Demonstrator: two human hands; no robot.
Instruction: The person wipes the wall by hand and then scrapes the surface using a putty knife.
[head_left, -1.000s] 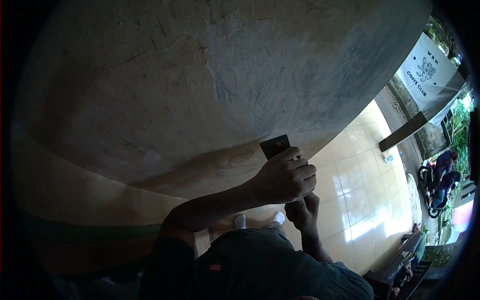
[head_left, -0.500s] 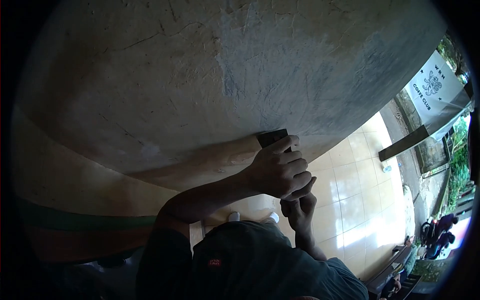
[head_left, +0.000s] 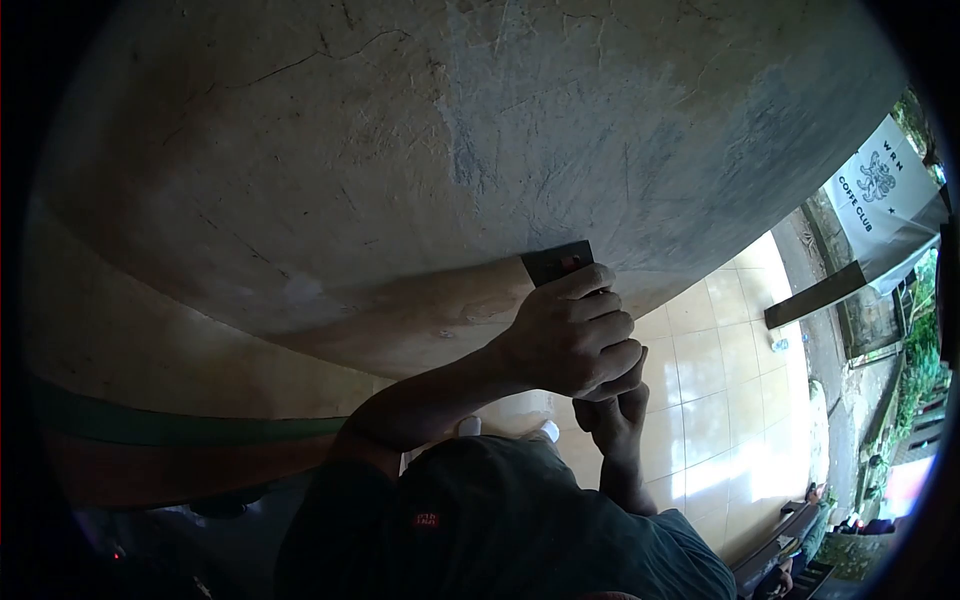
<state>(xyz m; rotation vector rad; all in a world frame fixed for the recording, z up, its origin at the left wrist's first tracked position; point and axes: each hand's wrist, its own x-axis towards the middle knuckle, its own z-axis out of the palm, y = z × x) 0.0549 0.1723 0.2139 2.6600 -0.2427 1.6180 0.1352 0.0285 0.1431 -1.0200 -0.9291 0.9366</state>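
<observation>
My left hand [head_left: 580,345] is closed, its fingers wrapped round a dark, flat-bladed scraper [head_left: 545,264]. The squarish blade shows above my knuckles, with a small reddish mark on it, and lies against the patchy wall [head_left: 360,170]. Its handle is hidden inside my fist. Just below, my right hand [head_left: 615,415] is closed too, touching or almost touching the underside of my left. Whatever it grips is hidden. Grey, scratched coating [head_left: 590,170] covers part of the wall above the blade; cracks run through the beige area to the left.
Glossy tiles [head_left: 700,370] cover the floor to the right. A white banner [head_left: 875,190] hangs outside beside a dark beam [head_left: 815,295]. A seated person [head_left: 790,570] is at the lower right, by a dark bench [head_left: 775,550]. Green and brown bands [head_left: 180,430] run along the lower left.
Both hands and the scraper have shifted slightly right in view; the blade sits a little higher and shows more of its face. The view has also moved a little.
</observation>
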